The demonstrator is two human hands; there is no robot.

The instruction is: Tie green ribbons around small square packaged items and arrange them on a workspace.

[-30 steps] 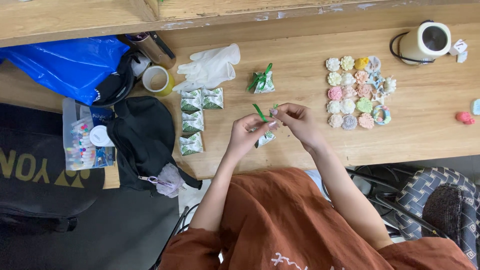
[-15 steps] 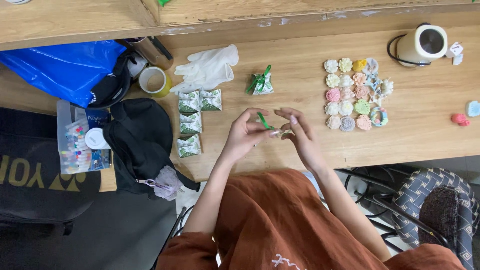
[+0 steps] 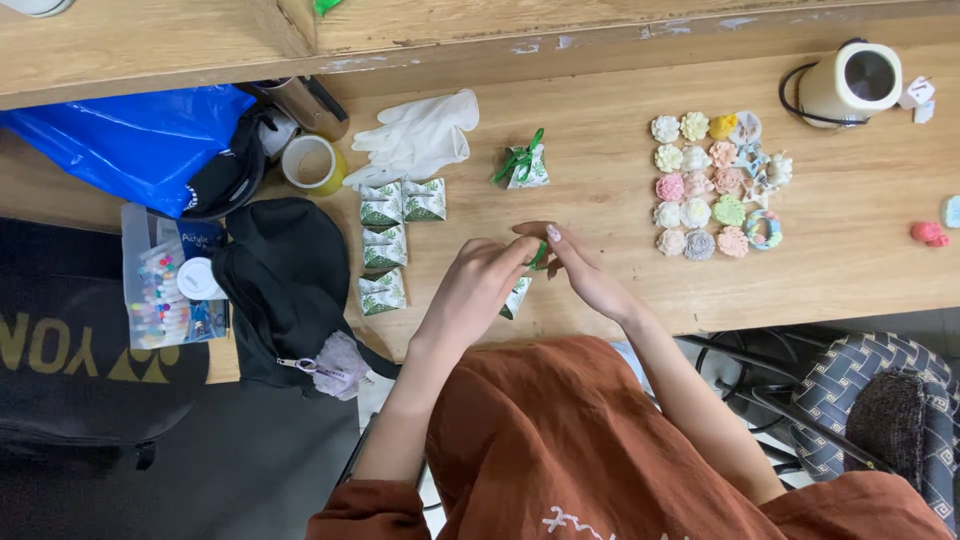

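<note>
My left hand [image 3: 478, 282] and my right hand [image 3: 583, 264] meet over the wooden table [image 3: 600, 190]. Together they hold a small green-and-white pouch [image 3: 518, 296] and a green ribbon [image 3: 540, 256] at its top. The left hand covers most of the pouch; only its lower corner shows. A finished pouch tied with a green bow [image 3: 523, 162] stands farther back on the table. Several untied pouches [image 3: 390, 240] lie in a cluster to the left.
Small pastel flower-shaped pieces [image 3: 715, 185] lie in rows at right. White gloves [image 3: 418, 135], a tape roll [image 3: 312, 162], a blue bag [image 3: 130, 135], a black cap [image 3: 285, 275], a box of markers [image 3: 160, 285] and a cream cylinder [image 3: 850, 85] are around.
The hands have closed together and dropped nearer the table; the ribbon, which stuck up between the fingers, is now mostly covered and the pouch hangs below the left hand.
</note>
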